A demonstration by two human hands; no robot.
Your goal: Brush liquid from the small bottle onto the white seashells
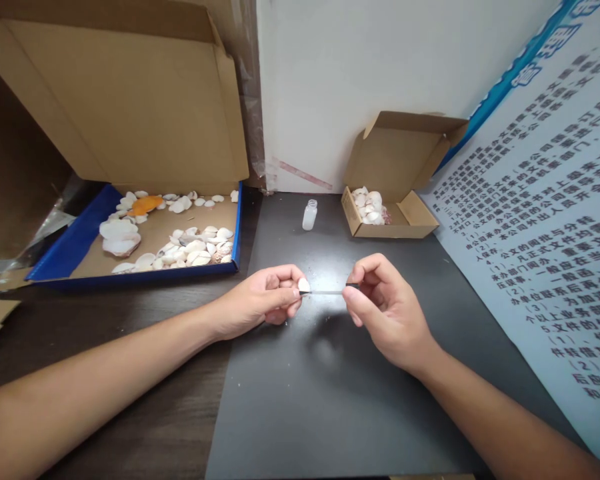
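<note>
My left hand (267, 300) is closed in a pinch on a small white shell (304, 285), held just above the dark mat (330, 373). My right hand (385, 307) is closed on the dark handle of a thin brush-like applicator (330, 292), which lies level between the hands with its tip touching the shell. A small white bottle (309, 215) without a cap stands on the mat beyond the hands.
A large open cardboard box with a blue rim (80, 240) holds several white shells and an orange one at the left. A small open cardboard box (395, 213) holds a few shells at the back right. A printed poster (540, 233) leans along the right.
</note>
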